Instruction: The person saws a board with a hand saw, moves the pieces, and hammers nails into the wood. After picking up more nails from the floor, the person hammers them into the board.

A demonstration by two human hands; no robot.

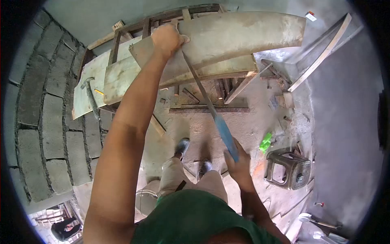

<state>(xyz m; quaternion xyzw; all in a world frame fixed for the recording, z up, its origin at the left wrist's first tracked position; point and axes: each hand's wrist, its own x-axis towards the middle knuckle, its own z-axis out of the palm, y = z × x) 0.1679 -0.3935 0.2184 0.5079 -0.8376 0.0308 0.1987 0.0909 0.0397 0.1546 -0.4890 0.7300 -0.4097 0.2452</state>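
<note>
My left hand [167, 40] is closed on a long plywood board [243, 34], with the fingers curled at its far edge and the thumb lying on its face. My right hand [237, 162] grips the near end of a handsaw [209, 103], seen almost edge-on, blue toward the hand and dark toward the tip. The saw's far end meets the board's near edge just below my left hand. Under the board lie other plywood sheets [118, 79] on a wooden frame. A claw hammer [90, 97] and a yellow pencil [98, 92] rest on the left sheet.
A block wall [57, 122] stands at the left and a plastered wall [349, 114] at the right. An overturned stool [287, 168] and a green plastic piece [266, 142] are on the floor, with scrap wood [209, 110]. A bucket [146, 197] stands by my legs.
</note>
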